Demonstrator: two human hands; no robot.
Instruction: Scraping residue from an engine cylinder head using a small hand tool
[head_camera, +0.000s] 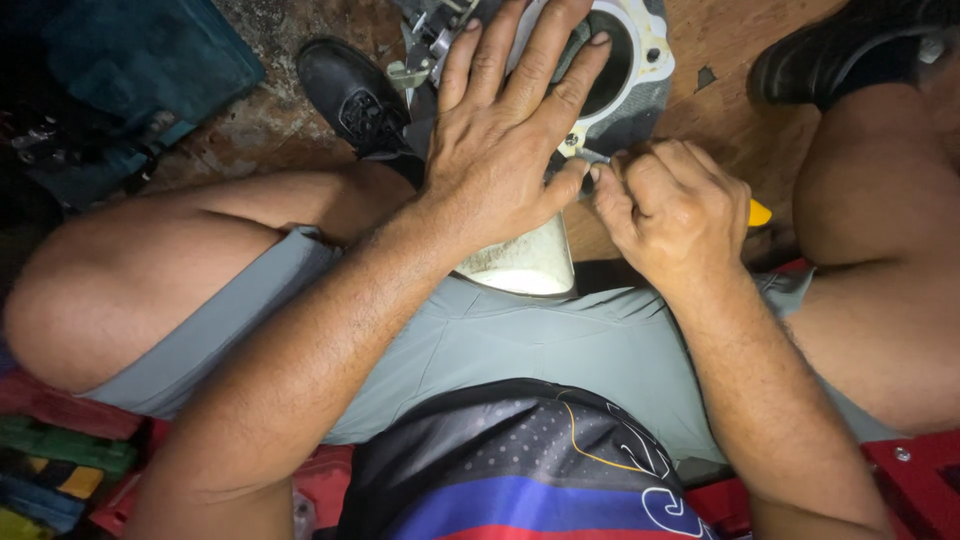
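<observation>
While my left hand (500, 150) lies flat and released on the engine cylinder (625, 60) at the far side, between my knees, I steady it. My right hand (670, 205) is clenched around a yellow-handled tool (758, 212), just right of it.

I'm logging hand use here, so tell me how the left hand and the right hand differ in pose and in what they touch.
The left hand lies spread flat, fingers straight, on the pale metal cylinder part; the right hand is curled into a tight grip. The left hand holds no tool; the right hand holds a yellow-handled tool at the part's edge. Both are bare, and they touch each other at the part's near edge.
</observation>
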